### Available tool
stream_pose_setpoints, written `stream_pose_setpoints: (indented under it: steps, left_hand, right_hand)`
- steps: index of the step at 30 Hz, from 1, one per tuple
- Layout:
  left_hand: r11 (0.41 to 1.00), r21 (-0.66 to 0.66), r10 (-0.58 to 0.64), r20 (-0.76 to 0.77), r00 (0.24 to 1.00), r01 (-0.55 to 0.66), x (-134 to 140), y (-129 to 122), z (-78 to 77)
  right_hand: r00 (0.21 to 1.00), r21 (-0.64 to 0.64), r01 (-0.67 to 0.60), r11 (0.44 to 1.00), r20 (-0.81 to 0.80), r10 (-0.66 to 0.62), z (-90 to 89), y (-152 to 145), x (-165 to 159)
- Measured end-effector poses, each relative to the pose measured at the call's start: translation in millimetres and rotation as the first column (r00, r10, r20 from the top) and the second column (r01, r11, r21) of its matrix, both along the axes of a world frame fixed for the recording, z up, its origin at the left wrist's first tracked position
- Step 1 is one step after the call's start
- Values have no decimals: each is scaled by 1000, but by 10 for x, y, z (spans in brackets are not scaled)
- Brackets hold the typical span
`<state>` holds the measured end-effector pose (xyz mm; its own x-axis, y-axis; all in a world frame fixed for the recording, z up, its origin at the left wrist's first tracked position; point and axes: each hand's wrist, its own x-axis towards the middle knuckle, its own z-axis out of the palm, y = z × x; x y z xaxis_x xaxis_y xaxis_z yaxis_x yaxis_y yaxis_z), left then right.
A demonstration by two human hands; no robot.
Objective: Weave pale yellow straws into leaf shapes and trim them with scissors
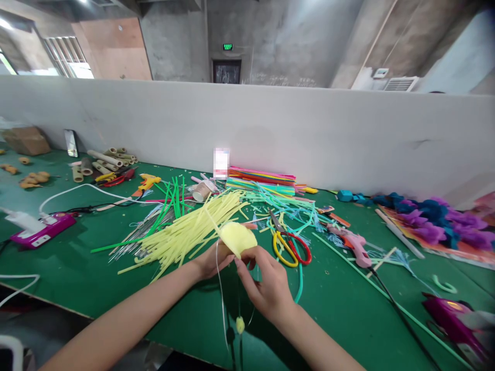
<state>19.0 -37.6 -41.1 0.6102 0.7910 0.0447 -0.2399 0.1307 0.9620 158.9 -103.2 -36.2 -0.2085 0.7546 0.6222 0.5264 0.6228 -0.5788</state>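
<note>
The person's two hands are meeting over the near part of a green table (340,319), both closing on a pale yellow fan-shaped piece (236,238). The right hand (268,281) is pinching its narrow lower tip between thumb and forefinger, the other fingers curling inward. The left hand (209,262) is supporting it from behind and the left, its fingers partly hidden by the piece. A thin white strand (220,288) is hanging down just beside the left hand, and a small yellow bud (240,324) is showing below both hands on a thin stem.

Beyond the left forearm, a heap of yellow strips (185,232) is lying slantwise, with metal wires (149,237) and green strips (178,198) spreading at its left. Scissors (285,234) with one yellow and one red handle loop are resting to the right of the piece, near the right hand, their blades standing slightly apart. Farther right, a pink glue gun (359,248) is lying near purple and blue fluffy shapes (436,221). A yellow glue gun (149,181) and bamboo tubes (108,161) are lying toward the left, before a pale partition (174,123).
</note>
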Motion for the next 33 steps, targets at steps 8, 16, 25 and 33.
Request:
stream_pose_setpoints:
  steps: [8, 16, 25, 33]
  left_hand:
    - [988, 97, -113, -50, 992, 118, -261, 29, 148]
    - [924, 356, 171, -56, 984, -141, -98, -54, 112]
    - [854, 485, 310, -186, 932, -187, -82, -42, 48]
    - [899, 410, 232, -146, 962, -155, -91, -83, 45]
  right_hand:
    - [990, 80, 37, 996, 132, -48, -12, -17, 68]
    - [957, 231, 147, 962, 212, -197, -2, 2, 102]
    - [862, 437, 138, 889, 389, -325, 52, 46, 101]
    - [912, 353, 138, 925, 319, -258, 49, 26, 73]
